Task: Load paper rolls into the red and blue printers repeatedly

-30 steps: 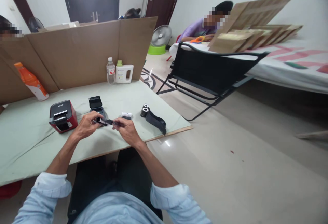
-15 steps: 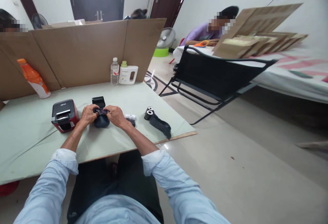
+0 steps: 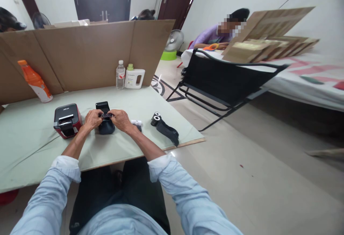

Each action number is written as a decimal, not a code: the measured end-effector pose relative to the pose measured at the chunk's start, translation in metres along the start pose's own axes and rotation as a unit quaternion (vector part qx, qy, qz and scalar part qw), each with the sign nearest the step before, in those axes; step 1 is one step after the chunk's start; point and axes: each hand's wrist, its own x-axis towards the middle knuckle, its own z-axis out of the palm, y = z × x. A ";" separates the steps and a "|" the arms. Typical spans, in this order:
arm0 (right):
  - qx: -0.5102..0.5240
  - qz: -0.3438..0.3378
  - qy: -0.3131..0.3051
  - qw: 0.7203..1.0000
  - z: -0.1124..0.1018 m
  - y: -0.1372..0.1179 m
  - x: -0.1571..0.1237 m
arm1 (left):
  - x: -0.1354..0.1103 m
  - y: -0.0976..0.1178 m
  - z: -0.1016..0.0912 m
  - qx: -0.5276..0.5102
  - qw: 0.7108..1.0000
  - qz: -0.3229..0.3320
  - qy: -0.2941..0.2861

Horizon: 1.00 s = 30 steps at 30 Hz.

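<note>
My left hand [image 3: 92, 119] and my right hand [image 3: 119, 119] are both closed, pinching the two ends of a small dark bar-shaped part [image 3: 106, 115]. They hold it over a black device [image 3: 106, 127] with a raised flap or lid [image 3: 102, 106]. The part's exact kind is too small to make out, and fingers hide its ends. Left of my left hand stands a red-and-black boxy machine [image 3: 67, 119], like a label printer. Just right of my right hand lie a small white roll [image 3: 136, 122] and a dark piece partly behind my wrist.
On the table [image 3: 150, 102], black film with white-cored rolls [image 3: 164, 130] lies at right. A clear water bottle [image 3: 120, 75], a white jug [image 3: 135, 77] and an orange bottle [image 3: 36, 81] stand before a cardboard screen [image 3: 88, 56]. A black folding chair [image 3: 215, 81] and another person [image 3: 208, 38] are beyond.
Both hands keep their grip on the small dark part, which stays over the black device. The view has shifted very slightly; nothing else visibly differs.
</note>
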 end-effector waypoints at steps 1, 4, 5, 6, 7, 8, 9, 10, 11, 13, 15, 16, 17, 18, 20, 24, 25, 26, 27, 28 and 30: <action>-0.005 0.001 -0.001 1.000 -0.001 -0.001 0.001 | 0.000 0.000 -0.001 -0.010 1.000 -0.001 -0.003; -0.017 0.011 -0.007 1.000 -0.006 -0.006 0.007 | 0.000 -0.002 -0.002 -0.031 0.999 -0.010 -0.014; -0.020 0.014 -0.013 1.000 -0.007 -0.008 0.008 | 0.000 -0.002 -0.002 -0.021 1.000 -0.013 -0.013; -0.023 0.018 -0.021 0.999 -0.008 -0.009 0.010 | 0.000 -0.001 -0.002 -0.001 1.000 -0.016 -0.009; -0.026 0.022 -0.030 0.999 -0.008 -0.010 0.011 | 0.000 0.000 -0.002 0.025 1.000 -0.018 -0.005; -0.029 0.026 -0.038 0.999 -0.009 -0.011 0.011 | 0.001 0.001 -0.002 0.051 0.998 -0.019 -0.003; -0.031 0.028 -0.045 0.998 -0.009 -0.012 0.012 | 0.002 0.003 -0.002 0.073 0.997 -0.018 -0.005; -0.033 0.031 -0.050 0.998 -0.010 -0.012 0.012 | 0.004 0.005 -0.003 0.088 0.996 -0.016 -0.010; -0.035 0.032 -0.054 0.997 -0.010 -0.012 0.012 | 0.005 0.006 -0.004 0.097 0.995 -0.012 -0.019; -0.038 0.034 -0.057 0.997 -0.011 -0.012 0.012 | 0.009 0.009 -0.006 0.106 0.994 -0.001 -0.039; -0.041 0.035 -0.055 0.997 -0.011 -0.011 0.012 | 0.011 0.010 -0.008 0.108 0.993 0.004 -0.054; -0.041 0.036 -0.053 0.997 -0.011 -0.011 0.013 | 0.012 0.010 -0.009 0.109 0.992 0.005 -0.059; -0.041 0.036 -0.050 0.997 -0.011 -0.011 0.013 | 0.012 0.009 -0.009 0.108 0.992 0.004 -0.061; -0.041 0.035 -0.049 0.997 -0.010 -0.010 0.013 | 0.012 0.008 -0.008 0.108 0.992 0.003 -0.061; -0.042 0.032 -0.050 0.997 -0.010 -0.011 0.014 | 0.012 0.006 -0.007 0.111 0.992 -0.003 -0.058; -0.046 0.024 -0.055 0.997 -0.007 -0.012 0.016 | 0.015 0.003 -0.002 0.132 0.990 -0.016 -0.053; -0.047 0.024 -0.056 0.997 -0.007 -0.012 0.016 | 0.015 0.002 -0.001 0.134 0.989 -0.016 -0.054; -0.049 0.022 -0.056 0.997 -0.006 -0.012 0.017 | 0.016 0.002 0.000 0.135 0.989 -0.014 -0.055; -0.050 0.019 -0.057 0.997 -0.005 -0.012 0.017 | 0.017 0.001 0.001 0.134 0.989 -0.012 -0.055; -0.051 0.014 -0.058 0.997 -0.004 -0.011 0.017 | 0.018 0.001 0.002 0.133 0.989 -0.009 -0.056; -0.052 0.002 -0.060 0.997 -0.002 -0.010 0.016 | 0.019 0.000 0.003 0.131 0.990 -0.003 -0.054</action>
